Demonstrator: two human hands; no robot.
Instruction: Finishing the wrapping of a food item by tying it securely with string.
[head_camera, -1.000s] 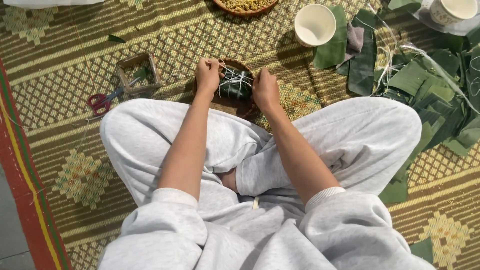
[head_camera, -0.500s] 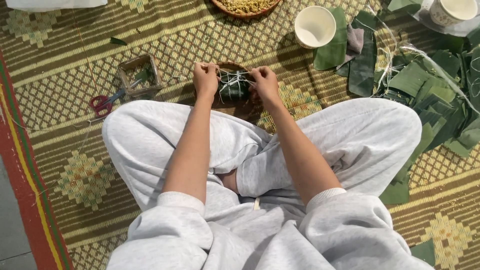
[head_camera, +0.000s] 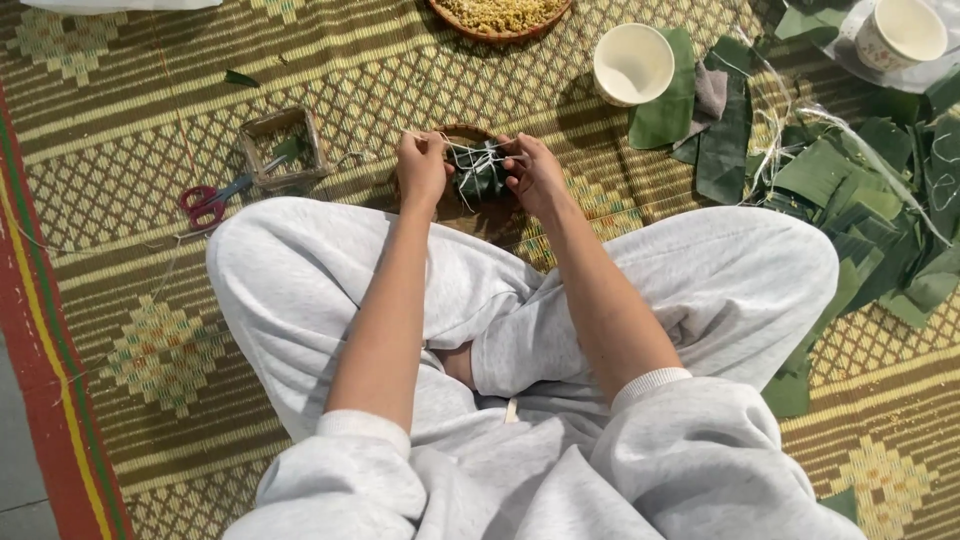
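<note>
Person sits cross-legged in light grey fleece sweatpants and sweatshirt, sleeves pushed up, on a woven straw mat (head_camera: 130, 120) with green-gold diamond pattern and red border at 9 o'clock.

Both hands are close together at 12 o'clock of the knees. Left hand (head_camera: 422, 168) and right hand (head_camera: 532, 172) each pinch a thin pale string (head_camera: 462, 150) pulled taut across a small square leaf-wrapped parcel (head_camera: 480, 175), dark green, glossy, crossed by ties. Fingers closed on the string ends; the parcel sits between the hands, over a round brown woven tray (head_camera: 470, 215), mostly hidden by hands and parcel. Whether the parcel rests on it or is lifted: cannot tell.

At 10 o'clock of the hands: a square wooden mould frame (head_camera: 252, 135), open, leaf scrap inside, and red-handled scissors (head_camera: 205, 203) lying flat just beside it, blades partly hidden.

At 12 o'clock: a shallow basket of yellow grain (head_camera: 500, 14), cut off by the frame edge. At 1 o'clock: an empty white bowl (head_camera: 633, 63), smooth, resting on a leaf strip. At 2–3 o'clock: a messy pile of cut banana leaves (head_camera: 860, 200), flat matte strips, with loose pale strings over them. Top right corner: a patterned cup (head_camera: 900, 30), partly cut off.
</note>
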